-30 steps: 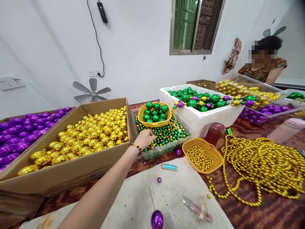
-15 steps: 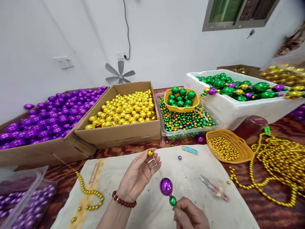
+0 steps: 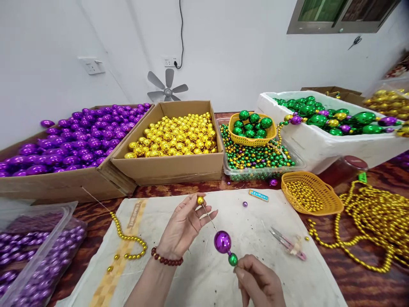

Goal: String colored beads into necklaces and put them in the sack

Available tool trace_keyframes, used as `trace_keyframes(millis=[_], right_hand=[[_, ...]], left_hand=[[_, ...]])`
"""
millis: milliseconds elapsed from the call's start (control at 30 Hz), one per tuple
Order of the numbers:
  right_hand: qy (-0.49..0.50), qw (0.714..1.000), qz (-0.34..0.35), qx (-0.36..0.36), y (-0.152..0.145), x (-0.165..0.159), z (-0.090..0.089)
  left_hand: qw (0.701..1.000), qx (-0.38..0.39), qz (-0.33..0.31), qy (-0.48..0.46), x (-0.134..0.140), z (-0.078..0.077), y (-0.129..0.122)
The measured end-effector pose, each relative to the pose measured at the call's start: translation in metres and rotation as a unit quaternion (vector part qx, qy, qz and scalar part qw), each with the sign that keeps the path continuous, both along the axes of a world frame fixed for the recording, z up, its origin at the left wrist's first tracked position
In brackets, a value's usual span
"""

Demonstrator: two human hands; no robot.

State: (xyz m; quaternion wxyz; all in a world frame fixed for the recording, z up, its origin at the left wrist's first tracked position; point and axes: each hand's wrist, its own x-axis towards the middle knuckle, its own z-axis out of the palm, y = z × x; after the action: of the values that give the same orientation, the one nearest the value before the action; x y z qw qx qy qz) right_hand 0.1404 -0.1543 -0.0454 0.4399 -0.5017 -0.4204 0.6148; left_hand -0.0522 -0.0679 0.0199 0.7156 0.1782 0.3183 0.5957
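Observation:
My left hand (image 3: 187, 226), palm turned up and other fingers loosely apart, pinches a round gold bead (image 3: 200, 200) between thumb and forefinger. From that bead a thin straight needle or wire (image 3: 210, 219) slants down to a large shiny purple bead (image 3: 222, 241). Below the purple bead sit a tiny purple bead and a smaller green bead (image 3: 233, 259). My right hand (image 3: 255, 277) is closed, its thumb and forefinger pinching the beaded strand right at the green bead's lower edge. What else lies inside the right fingers is hidden.
A pale cloth (image 3: 204, 281) covers the table. On it lie a gold bead strand (image 3: 137, 243), scissors-like snips (image 3: 289, 244) and a loose purple bead (image 3: 245, 204). Behind stand boxes of purple beads (image 3: 108, 181) and gold beads (image 3: 169, 170). A yellow basket (image 3: 332, 200) is right.
The view has shifted, so the surroundings sit further right and higher. My hands keep their grips; the right hand and the purple and green beads appear slightly higher.

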Motion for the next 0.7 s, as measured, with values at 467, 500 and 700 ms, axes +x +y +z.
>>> trace_keyframes(millis=[467, 500, 700], right_hand=[[-0.045, 0.997, 0.031, 0.045, 0.051, -0.006, 0.010], [-0.033, 0.998, 0.019, 0.050, 0.058, -0.001, 0.010], [0.169, 0.980, -0.101, 0.034, 0.078, 0.016, 0.004]], left_hand=[[0.975, -0.008, -0.069, 0.210, 0.035, -0.024, -0.011], [0.966, -0.005, -0.112, 0.234, 0.036, -0.024, -0.012], [0.920, 0.016, -0.245, 0.306, 0.047, -0.023, -0.018]])
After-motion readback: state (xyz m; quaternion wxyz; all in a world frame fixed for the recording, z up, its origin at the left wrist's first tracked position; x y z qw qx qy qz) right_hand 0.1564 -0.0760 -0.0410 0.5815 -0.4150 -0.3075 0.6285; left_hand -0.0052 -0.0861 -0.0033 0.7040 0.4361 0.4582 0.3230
